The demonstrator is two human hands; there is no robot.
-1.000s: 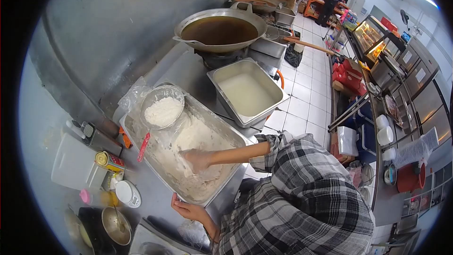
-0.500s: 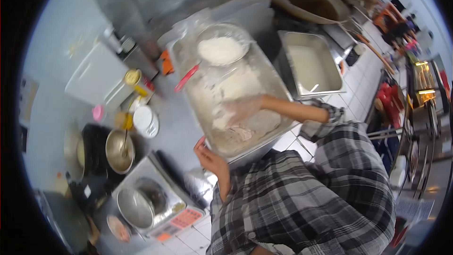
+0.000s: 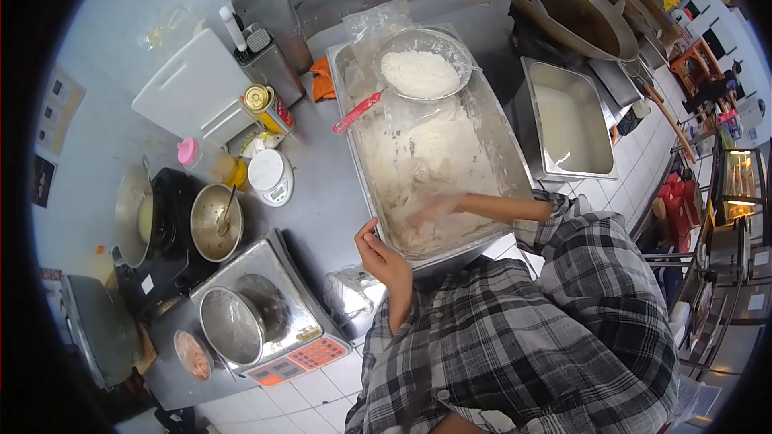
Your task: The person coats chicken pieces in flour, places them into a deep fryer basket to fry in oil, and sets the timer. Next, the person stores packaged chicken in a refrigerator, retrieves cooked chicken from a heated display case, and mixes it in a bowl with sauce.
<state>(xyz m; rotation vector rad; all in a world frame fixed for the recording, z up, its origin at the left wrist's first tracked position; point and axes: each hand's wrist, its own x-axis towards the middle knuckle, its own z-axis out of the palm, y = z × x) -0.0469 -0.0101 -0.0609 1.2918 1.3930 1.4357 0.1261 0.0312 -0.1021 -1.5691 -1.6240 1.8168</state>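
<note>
My right hand [image 3: 433, 207], coated with flour and smeared by motion, is low in the flour [image 3: 426, 149] inside a deep metal tray [image 3: 508, 130]. Its fingers cannot be made out, and a floury lump [image 3: 422, 233] lies just below it. My left hand [image 3: 384, 261] is at the tray's near left corner, fingers loosely bent and apart beside the rim, with nothing seen in it. Across the far end of the tray rests a sieve [image 3: 452, 90] with a red handle [image 3: 357, 112], holding white flour.
On the right, a metal pan [image 3: 569, 124] holds pale liquid, below a large wok [image 3: 563, 4]. Leftward are a small white scale [image 3: 271, 177], a bowl with a spoon [image 3: 215, 221], a larger scale [image 3: 297, 358] carrying a metal bowl [image 3: 232, 325], and an orange cloth [image 3: 322, 80].
The view has shifted, so the tray and counter sit further right in the picture. My right hand has moved towards the near end of the tray. My left hand stays at the corner.
</note>
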